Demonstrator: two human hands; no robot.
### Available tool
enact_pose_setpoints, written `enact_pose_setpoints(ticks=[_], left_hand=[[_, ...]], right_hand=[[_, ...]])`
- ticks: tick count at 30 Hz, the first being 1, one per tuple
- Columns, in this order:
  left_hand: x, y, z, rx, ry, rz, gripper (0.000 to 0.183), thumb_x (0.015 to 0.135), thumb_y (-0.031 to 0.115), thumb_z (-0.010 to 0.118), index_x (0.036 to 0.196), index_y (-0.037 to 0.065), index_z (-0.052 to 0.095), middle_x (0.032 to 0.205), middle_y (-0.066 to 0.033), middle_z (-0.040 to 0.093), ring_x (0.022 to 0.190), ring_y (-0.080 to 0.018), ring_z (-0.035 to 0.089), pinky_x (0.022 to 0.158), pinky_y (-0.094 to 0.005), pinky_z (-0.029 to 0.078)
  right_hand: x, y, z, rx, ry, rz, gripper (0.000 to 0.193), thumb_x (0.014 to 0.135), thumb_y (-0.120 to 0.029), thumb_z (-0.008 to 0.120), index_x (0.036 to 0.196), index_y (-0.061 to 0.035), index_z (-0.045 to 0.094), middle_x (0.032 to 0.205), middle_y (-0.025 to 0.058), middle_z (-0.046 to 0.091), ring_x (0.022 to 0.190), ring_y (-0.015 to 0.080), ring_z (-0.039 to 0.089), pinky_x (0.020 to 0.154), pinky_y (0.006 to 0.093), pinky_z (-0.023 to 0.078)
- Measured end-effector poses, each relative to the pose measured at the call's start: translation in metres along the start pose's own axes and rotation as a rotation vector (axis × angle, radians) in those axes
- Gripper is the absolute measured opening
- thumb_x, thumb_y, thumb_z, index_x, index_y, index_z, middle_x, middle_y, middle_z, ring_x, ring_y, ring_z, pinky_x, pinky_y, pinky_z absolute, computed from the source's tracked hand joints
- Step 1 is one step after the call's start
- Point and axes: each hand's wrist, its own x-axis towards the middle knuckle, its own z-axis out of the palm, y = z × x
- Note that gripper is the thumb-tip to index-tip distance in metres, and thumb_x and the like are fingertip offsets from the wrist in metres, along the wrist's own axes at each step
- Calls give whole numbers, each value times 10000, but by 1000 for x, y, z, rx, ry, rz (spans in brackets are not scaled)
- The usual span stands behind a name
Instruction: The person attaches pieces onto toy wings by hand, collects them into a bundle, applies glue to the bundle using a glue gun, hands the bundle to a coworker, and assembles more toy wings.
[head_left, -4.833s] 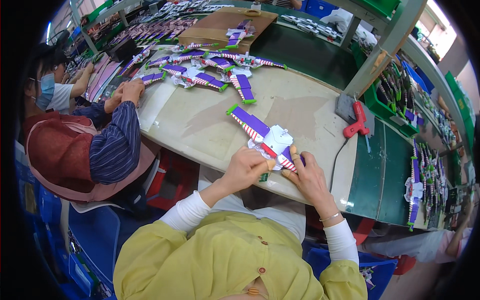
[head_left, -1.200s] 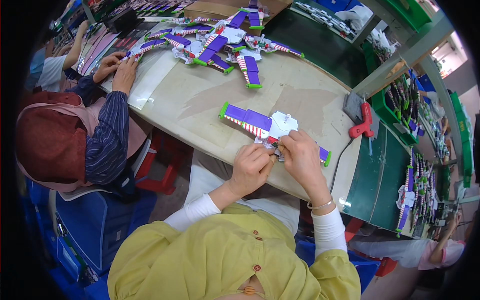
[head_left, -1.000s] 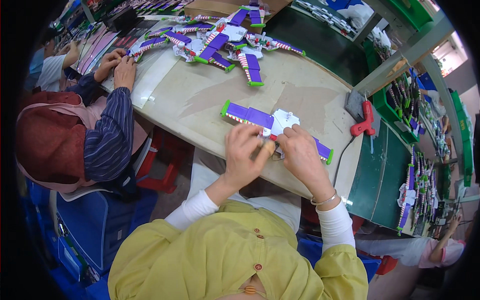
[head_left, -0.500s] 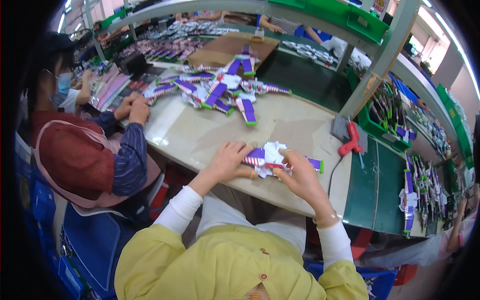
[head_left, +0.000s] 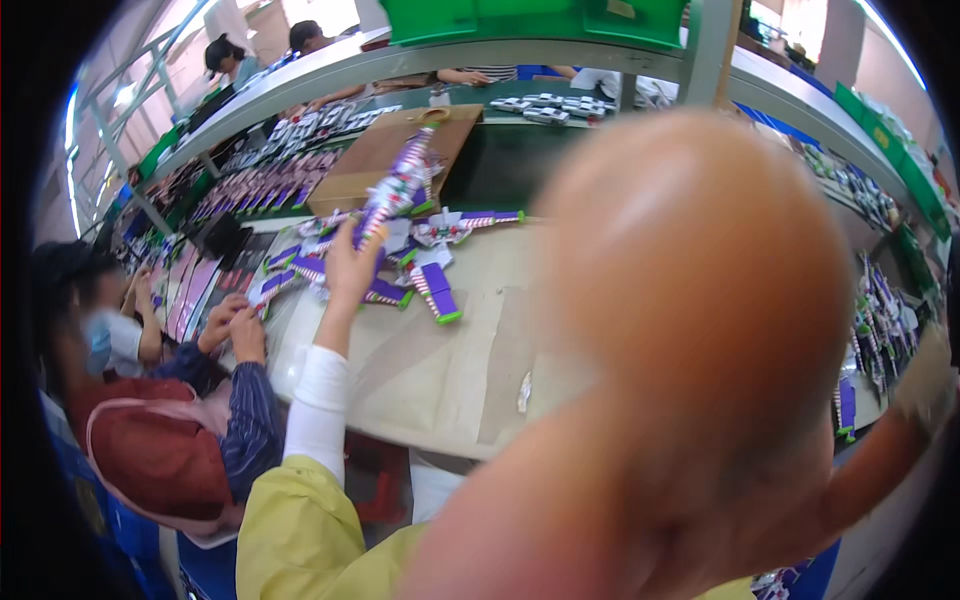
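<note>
My left hand (head_left: 350, 268) reaches forward and grips one end of a purple and white toy wing piece (head_left: 396, 188) with red-striped parts. The piece is raised at a slant above a loose pile of similar wing pieces (head_left: 433, 288) with green tips. My right hand (head_left: 700, 260) is very close to the camera, large and blurred, covering much of the right side. Its grip cannot be made out, and the table area behind it is hidden.
A cardboard box (head_left: 345, 165) stands behind the pile. At left sits a person in a red cap (head_left: 150, 450), hands on the table edge. A small pale scrap (head_left: 525, 392) lies on the tabletop. Green bins (head_left: 540, 22) rest on the overhead shelf. More wing pieces (head_left: 885, 325) lie far right.
My left hand has carried the wing piece from in front of me, forward and left over the pile. My right hand has let go of it and come up close to the camera.
</note>
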Motion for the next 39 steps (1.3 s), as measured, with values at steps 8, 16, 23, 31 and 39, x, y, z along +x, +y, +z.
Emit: enact_pose_setpoints(ticks=[8, 16, 23, 31, 39], left_hand=[[128, -65, 62, 320, 28, -169, 527, 828, 423, 641, 1262, 137, 557, 1148, -203, 639, 1086, -374, 596, 894, -454, 469], [148, -116, 77, 373, 139, -60, 667, 819, 522, 646, 1242, 10, 580, 1142, -272, 605, 1103, -412, 560, 937, -469, 439], [41, -75, 12, -3, 197, 44, 551, 830, 432, 691, 1060, -66, 635, 878, -190, 669, 742, -289, 626, 706, -386, 491], [-22, -54, -4, -21, -86, -150, 663, 817, 265, 715, 1355, -12, 445, 892, -122, 661, 776, -229, 631, 724, -342, 491], [-38, -43, -3, -960, -115, -581, 851, 803, 83, 753, 1414, -89, 186, 858, -138, 668, 706, -170, 660, 597, -267, 530]], right_hand=[[26, 24, -34, -47, -2, -74, 787, 914, -379, 561, 1509, -98, 129, 1296, 186, 469, 1095, 272, 543, 857, 544, 507], [51, 53, -49, -71, -50, -70, 764, 905, -328, 581, 1501, -88, 167, 1275, 177, 488, 1090, 266, 546, 882, 528, 493], [72, 83, -39, -43, -157, -34, 746, 897, -284, 598, 1494, -80, 200, 1256, 168, 504, 1086, 261, 548, 903, 514, 482], [95, 109, -20, -40, -290, 6, 726, 888, -233, 617, 1486, -70, 237, 1234, 158, 522, 1082, 255, 550, 927, 497, 468], [138, 208, -147, -1419, -176, 67, 675, 755, -74, 687, 1369, -13, 414, 1231, 160, 556, 1184, 321, 503, 991, 411, 393]])
